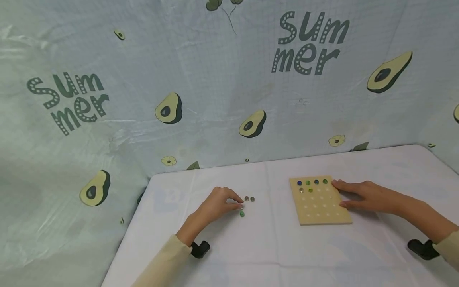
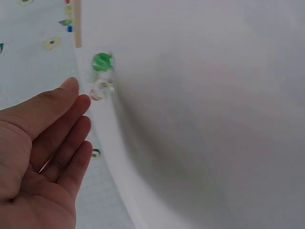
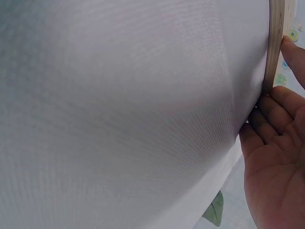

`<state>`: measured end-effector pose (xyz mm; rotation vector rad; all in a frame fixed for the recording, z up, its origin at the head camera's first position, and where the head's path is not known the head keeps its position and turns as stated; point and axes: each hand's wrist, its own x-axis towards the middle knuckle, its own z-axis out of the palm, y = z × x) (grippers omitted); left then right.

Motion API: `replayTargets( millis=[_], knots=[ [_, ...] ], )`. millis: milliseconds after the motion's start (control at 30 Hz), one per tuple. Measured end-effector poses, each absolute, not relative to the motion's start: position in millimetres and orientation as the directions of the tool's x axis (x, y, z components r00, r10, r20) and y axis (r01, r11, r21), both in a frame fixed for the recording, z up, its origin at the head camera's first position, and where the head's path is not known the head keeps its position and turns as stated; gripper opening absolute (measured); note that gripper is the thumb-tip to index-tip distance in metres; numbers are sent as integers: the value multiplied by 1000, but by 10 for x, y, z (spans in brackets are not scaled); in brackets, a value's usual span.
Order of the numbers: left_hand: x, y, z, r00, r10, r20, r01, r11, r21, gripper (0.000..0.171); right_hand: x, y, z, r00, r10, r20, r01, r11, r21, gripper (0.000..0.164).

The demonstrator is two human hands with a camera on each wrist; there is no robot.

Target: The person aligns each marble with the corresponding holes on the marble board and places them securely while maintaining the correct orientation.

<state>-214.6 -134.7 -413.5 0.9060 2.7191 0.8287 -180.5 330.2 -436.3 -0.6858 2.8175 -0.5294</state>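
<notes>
In the head view, my left hand (image 1: pixel 216 205) is low over the table, thumb and index fingertips right beside a clear marble (image 2: pixel 101 89). A green marble (image 1: pixel 242 214) lies just in front of that one. Two more small marbles (image 1: pixel 249 199) sit side by side beyond the fingertips. The left wrist view shows nothing between the thumb and fingers. My right hand (image 1: pixel 371 196) rests at the right edge of a wooden board (image 1: pixel 324 215) with rows of shallow hollows, thumb and index finger spread and touching it. Blue, green, clear and yellow-green marbles fill its far rows.
A white cloth covers the table (image 1: pixel 265 247). Behind it and at the left hangs a pale curtain (image 1: pixel 215 79) printed with avocados and lettering. Black wrist straps (image 1: pixel 201 249) with camera mounts sit on both forearms.
</notes>
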Motion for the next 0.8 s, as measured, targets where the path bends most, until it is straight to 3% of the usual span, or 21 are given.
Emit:
replayTargets(
  millis=[800],
  knots=[
    [-2225, -1376, -4299, -724, 686, 79, 637, 620, 457, 10, -1818, 3296, -4355, -872, -477, -111, -406, 831, -381, 80]
  ],
)
